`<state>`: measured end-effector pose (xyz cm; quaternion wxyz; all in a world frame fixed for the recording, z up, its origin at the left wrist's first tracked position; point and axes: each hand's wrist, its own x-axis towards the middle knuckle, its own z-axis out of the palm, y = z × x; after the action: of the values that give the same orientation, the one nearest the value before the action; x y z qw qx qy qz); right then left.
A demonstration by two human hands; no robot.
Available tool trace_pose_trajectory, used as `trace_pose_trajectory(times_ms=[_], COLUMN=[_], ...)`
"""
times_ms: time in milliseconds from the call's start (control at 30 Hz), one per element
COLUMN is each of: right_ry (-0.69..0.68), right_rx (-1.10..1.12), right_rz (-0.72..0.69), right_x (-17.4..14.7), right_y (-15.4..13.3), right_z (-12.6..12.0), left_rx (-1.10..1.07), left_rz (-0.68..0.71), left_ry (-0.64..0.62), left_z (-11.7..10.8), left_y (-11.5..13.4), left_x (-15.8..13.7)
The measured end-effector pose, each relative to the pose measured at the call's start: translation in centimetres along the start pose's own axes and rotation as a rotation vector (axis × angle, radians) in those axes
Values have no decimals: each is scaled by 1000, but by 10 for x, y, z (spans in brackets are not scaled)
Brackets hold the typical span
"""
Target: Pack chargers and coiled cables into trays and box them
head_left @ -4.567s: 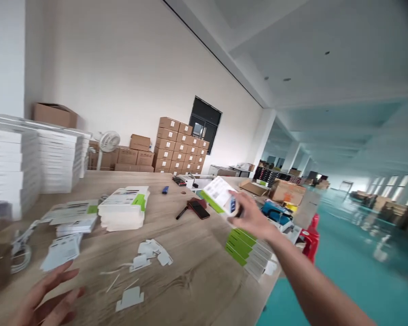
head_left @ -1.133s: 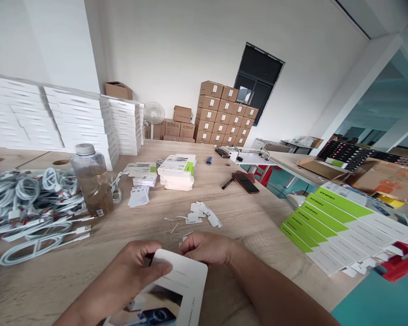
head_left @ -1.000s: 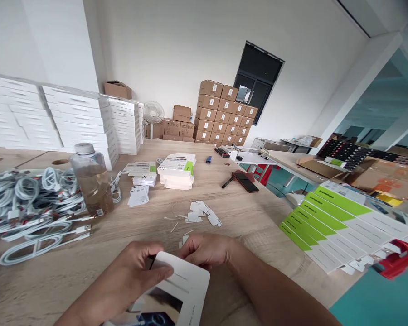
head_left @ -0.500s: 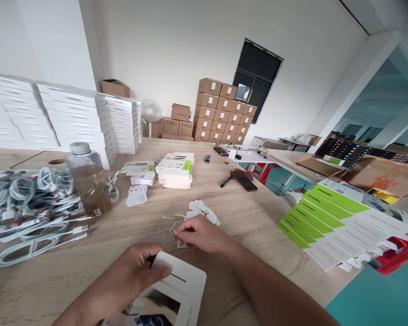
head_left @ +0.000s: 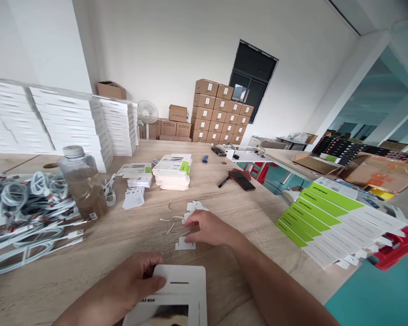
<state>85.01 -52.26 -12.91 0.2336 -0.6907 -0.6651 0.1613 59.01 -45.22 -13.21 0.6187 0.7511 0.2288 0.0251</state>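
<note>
Between thumb and fingers, my left hand (head_left: 139,276) grips the upper left edge of a flat white printed box (head_left: 182,274), which has a slot near its top and a dark picture lower down. The lower part of the box runs out of view. My right hand (head_left: 206,228) hovers just over the table with thumb and fingers apart, nothing visible in them. Beneath its thumb lies a small white card piece (head_left: 185,244). Beside and behind that hand are thin white strips (head_left: 170,228) and more white card cut-outs (head_left: 195,206).
Bundled white cables (head_left: 30,203) and a bottle (head_left: 83,185) occupy the left. Stacked printed cartons (head_left: 172,172) and white cards (head_left: 133,198) stand mid-table. A phone (head_left: 243,181) and a marker (head_left: 224,181) lie further right. Green-and-white boxes (head_left: 326,222) stack at the right edge.
My right hand has opened from a pinch over the card piece and shifted slightly right. Another thin strip now lies on the table. The white box is straighter and lower in view.
</note>
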Motion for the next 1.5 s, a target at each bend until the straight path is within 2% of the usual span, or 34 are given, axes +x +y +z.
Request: trace_pose_trajectory(times_ms=[100,233,400,633,733,867,933,1033,1067,1133,1233,1267,1367,1433,1500], right_ry=[-84,-126,-82,-46,65,226,220,188,193,264,386,403,428,436,382], right_rx=[-36,-34,-69,52,164,198,128,120,142,167,71,23,-47,-8,39], right_rz=[-10,58,118,91,-17,-370,-502,-596,-590,-493,-248,-204,-221,-282,-357], right_x=[-4,-8,-11,-6,-3,-6,-9,-11,-11,-7,2,4,4,-2,-10], right_y=[-10,-18,-22,-14,-17,-33,-42,-48,-47,-42,-29,-26,-27,-36,-48], right_z=[5,7,6,8,11,18,21,25,26,28,30,31,30,28,28], left_rx=[-40,23,223,249,199,68,-13,-205,-267,-311,-191,-146,-11,86,167], left_rz=[-16,13,42,-18,-97,-109,-76,-98,-120,-162,-152,-132,-51,-25,-22], left_ry=[33,63,77,74,136,257,305,366,375,386,349,323,264,280,303], left_z=[0,-4,-4,-3,-7,-9,-8,-6,-5,-4,-1,0,1,1,1], left_y=[-4,-2,10,10,9,12,13,12,11,11,12,12,10,8,6], left_x=[0,0,2,4,0,-4,-3,2,3,5,7,7,9,9,9])
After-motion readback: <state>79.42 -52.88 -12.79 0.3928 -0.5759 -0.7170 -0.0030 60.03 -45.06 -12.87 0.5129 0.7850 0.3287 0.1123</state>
